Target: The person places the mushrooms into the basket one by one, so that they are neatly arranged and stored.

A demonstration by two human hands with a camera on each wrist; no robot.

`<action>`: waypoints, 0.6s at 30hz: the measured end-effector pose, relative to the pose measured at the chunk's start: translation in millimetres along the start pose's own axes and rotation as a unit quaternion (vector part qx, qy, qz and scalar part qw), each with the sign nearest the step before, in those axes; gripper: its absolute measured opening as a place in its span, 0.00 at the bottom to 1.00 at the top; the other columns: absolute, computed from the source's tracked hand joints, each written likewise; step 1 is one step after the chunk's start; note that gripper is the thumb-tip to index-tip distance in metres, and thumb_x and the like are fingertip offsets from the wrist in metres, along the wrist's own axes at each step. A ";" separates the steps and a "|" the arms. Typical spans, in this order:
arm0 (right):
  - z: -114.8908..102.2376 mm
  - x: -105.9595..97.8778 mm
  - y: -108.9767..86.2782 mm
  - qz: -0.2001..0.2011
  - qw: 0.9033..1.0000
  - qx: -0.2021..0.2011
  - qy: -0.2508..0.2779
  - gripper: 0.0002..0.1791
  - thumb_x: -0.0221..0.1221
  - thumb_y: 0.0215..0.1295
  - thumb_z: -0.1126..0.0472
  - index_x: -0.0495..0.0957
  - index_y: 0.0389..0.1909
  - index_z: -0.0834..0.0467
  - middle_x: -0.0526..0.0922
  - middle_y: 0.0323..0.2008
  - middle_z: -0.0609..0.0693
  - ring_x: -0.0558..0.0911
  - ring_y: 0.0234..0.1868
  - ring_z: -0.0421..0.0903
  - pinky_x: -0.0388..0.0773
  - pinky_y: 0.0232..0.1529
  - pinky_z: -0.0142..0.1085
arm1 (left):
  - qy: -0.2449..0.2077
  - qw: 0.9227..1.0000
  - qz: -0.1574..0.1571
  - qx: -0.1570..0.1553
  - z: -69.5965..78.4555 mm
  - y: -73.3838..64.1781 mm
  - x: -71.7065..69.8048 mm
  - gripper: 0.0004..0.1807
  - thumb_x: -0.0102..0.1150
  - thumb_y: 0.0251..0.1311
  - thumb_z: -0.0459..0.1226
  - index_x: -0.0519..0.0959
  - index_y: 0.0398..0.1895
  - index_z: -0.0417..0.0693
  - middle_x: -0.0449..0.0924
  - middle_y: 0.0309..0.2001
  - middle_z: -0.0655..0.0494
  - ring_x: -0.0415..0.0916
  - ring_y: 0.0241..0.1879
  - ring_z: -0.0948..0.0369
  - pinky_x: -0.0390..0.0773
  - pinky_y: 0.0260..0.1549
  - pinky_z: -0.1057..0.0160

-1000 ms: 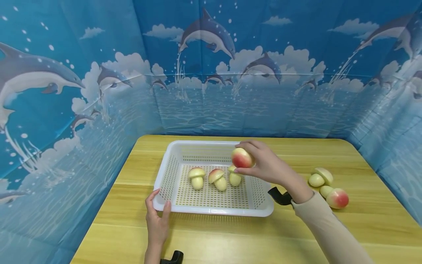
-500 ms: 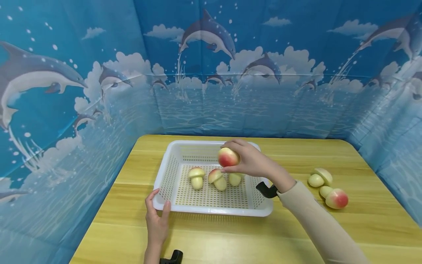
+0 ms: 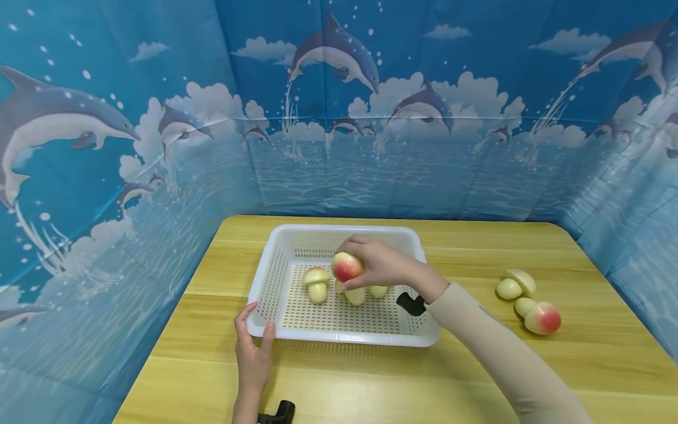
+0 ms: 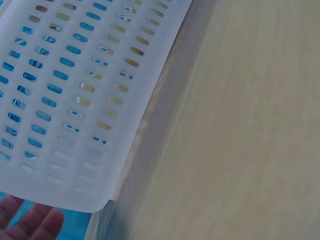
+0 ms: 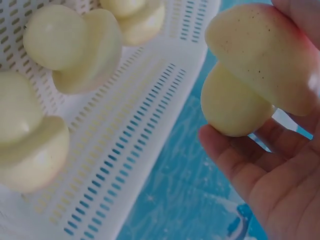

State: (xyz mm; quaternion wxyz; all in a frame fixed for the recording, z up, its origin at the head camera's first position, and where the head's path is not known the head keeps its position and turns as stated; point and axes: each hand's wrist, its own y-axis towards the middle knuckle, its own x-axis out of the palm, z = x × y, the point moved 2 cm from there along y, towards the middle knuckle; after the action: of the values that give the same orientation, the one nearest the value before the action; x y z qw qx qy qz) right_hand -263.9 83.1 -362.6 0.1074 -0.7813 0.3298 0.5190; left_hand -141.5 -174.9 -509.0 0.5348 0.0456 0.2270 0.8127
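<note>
In the head view, the right hand [image 3: 381, 262] and what it carries hide parts of the three glossy pale-yellow mushroom-shaped pieces [image 3: 318, 292] lying in the white rectangular perforated plastic basket [image 3: 344, 337]: the middle one's cap is mostly covered, the rightmost shows little but its stem, and the leftmost shows whole, cap toward 12 o'clock. The right hand grips a glossy pale-yellow mushroom-shaped piece with a red-blushed cap [image 3: 346, 267] between thumb and fingers, above the basket just toward 12 o'clock of its centre. Its stem is out of sight there; the right wrist view shows it pointing to about 7 o'clock, with the cap toward 1 o'clock, the long axis slanting between, and the cap's outer part cut off by fingers and frame. The left hand [image 3: 253, 356] clasps the basket's 8 o'clock corner between thumb and fingers; the left wrist view cuts it to a few fingertips. Two more pale-yellow mushroom-shaped pieces [image 3: 541, 318] lie at 3 o'clock on the yellow wood-grain table [image 3: 381, 383], well apart from the basket.
</note>
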 end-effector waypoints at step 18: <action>7.4 28.1 24.2 -0.073 0.997 -0.001 0.017 0.32 0.75 0.43 0.49 0.77 0.50 0.57 0.75 0.47 0.48 0.74 0.44 0.44 0.74 0.44 0.36 | -0.007 1.000 -0.004 0.000 0.5 0.2 -0.4 0.28 0.54 0.63 0.36 0.60 0.65 0.49 0.71 0.58 0.44 0.71 0.54 0.51 0.71 0.44 0.69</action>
State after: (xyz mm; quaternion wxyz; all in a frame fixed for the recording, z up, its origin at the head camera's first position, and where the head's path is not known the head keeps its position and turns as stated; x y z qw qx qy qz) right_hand -277.7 57.1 -386.3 0.1386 -0.8119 0.2736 0.4967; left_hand -141.4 -175.1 -508.4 0.5397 0.0500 0.2234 0.8101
